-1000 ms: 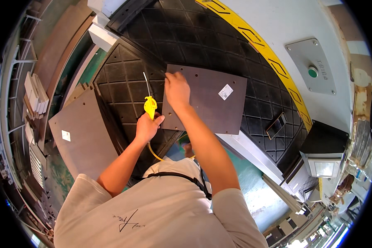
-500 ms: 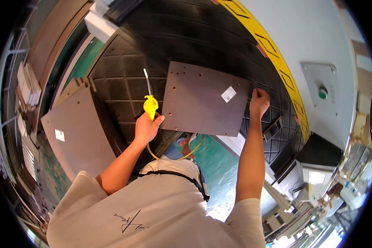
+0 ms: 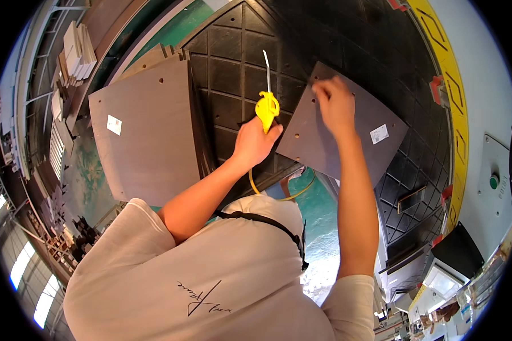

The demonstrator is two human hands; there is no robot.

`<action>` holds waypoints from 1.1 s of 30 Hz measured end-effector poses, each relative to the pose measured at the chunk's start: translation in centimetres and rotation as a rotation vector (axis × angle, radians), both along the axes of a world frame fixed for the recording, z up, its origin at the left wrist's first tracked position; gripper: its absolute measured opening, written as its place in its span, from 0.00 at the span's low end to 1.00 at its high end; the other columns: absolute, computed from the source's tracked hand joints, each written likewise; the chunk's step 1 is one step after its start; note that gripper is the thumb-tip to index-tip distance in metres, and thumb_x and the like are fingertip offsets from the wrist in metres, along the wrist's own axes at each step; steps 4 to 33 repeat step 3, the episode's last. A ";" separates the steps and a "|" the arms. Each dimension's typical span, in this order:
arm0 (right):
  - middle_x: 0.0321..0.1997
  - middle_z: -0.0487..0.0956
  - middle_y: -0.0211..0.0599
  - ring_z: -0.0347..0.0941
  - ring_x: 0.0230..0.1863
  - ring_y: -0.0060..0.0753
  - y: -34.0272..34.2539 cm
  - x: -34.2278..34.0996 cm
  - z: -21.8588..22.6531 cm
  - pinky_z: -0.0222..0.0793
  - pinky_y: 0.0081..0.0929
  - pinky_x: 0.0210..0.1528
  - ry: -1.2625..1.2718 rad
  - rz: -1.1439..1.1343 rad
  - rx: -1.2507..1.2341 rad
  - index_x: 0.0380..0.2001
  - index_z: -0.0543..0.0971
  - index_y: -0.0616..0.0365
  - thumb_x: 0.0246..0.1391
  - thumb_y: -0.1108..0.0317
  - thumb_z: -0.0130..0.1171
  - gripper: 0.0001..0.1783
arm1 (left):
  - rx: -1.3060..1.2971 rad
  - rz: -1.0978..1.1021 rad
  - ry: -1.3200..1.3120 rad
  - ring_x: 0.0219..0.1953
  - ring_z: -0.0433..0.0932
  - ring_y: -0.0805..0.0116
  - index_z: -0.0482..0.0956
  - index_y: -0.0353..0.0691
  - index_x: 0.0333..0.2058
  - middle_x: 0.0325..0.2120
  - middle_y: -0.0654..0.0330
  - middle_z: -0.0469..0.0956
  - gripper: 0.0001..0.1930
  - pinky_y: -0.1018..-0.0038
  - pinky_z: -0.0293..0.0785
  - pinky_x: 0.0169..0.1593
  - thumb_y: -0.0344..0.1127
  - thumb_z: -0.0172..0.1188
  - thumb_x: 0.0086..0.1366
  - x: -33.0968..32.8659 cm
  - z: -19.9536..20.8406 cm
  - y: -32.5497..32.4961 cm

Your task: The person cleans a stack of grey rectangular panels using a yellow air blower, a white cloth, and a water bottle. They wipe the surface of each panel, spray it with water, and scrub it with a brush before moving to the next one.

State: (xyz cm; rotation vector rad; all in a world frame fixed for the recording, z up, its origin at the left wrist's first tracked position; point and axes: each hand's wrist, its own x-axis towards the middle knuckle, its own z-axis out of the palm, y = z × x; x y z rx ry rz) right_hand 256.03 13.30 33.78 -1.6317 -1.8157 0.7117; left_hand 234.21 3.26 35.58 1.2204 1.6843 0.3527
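My left hand (image 3: 254, 142) is wrapped round a yellow air blow gun (image 3: 266, 111) with a thin metal nozzle pointing away from me. A yellow hose (image 3: 254, 181) hangs below that hand. To the right, a grey-brown panel (image 3: 308, 139) with several drilled holes and a white label (image 3: 379, 134) lies on a black ribbed surface. My right hand (image 3: 334, 102) is above the panel's far left part, fingers loosely bent, with nothing seen in it. Slight blur hides whether the fingertips touch the board.
A stack of similar grey-brown panels (image 3: 145, 142) stands to the left, its top one labelled. At the right runs a yellow-edged machine (image 3: 459, 142) with a green button (image 3: 494, 182). A small dark rectangular piece (image 3: 411, 200) lies on the black surface (image 3: 227, 74).
The view has swung left, so the panels appear farther right. My right hand has gone from the panel's right edge to above its far left part. My left hand keeps the blow gun.
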 end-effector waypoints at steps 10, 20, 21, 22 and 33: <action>0.43 0.80 0.46 0.78 0.46 0.53 -7.3 0.4 -0.7 0.75 0.45 0.45 -0.248 0.255 -0.107 0.46 0.84 0.56 0.61 0.63 0.64 0.13 | 0.094 0.214 -0.033 0.27 0.84 0.63 0.82 0.35 0.40 0.26 0.55 0.83 0.14 0.67 0.78 0.36 0.41 0.67 0.68 -0.6 1.4 1.1; 0.43 0.80 0.46 0.78 0.46 0.53 -7.3 0.4 -0.7 0.75 0.45 0.45 -0.248 0.255 -0.107 0.46 0.84 0.56 0.61 0.63 0.64 0.13 | 0.094 0.214 -0.033 0.27 0.84 0.63 0.82 0.35 0.40 0.26 0.55 0.83 0.14 0.67 0.78 0.36 0.41 0.67 0.68 -0.6 1.4 1.1; 0.43 0.80 0.46 0.78 0.46 0.53 -7.3 0.4 -0.7 0.75 0.45 0.45 -0.248 0.255 -0.107 0.46 0.84 0.56 0.61 0.63 0.64 0.13 | 0.094 0.214 -0.033 0.27 0.84 0.63 0.82 0.35 0.40 0.26 0.55 0.83 0.14 0.67 0.78 0.36 0.41 0.67 0.68 -0.6 1.4 1.1; 0.43 0.80 0.46 0.78 0.46 0.53 -7.3 0.4 -0.7 0.75 0.45 0.45 -0.248 0.255 -0.107 0.46 0.84 0.56 0.61 0.63 0.64 0.13 | 0.094 0.214 -0.033 0.27 0.84 0.63 0.82 0.35 0.40 0.26 0.55 0.83 0.14 0.67 0.78 0.36 0.41 0.67 0.68 -0.6 1.4 1.1; 0.43 0.80 0.46 0.78 0.46 0.53 -7.3 0.4 -0.7 0.75 0.45 0.45 -0.248 0.255 -0.107 0.46 0.84 0.56 0.61 0.63 0.64 0.13 | 0.094 0.214 -0.033 0.27 0.84 0.63 0.82 0.35 0.40 0.26 0.55 0.83 0.14 0.67 0.78 0.36 0.41 0.67 0.68 -0.6 1.4 1.1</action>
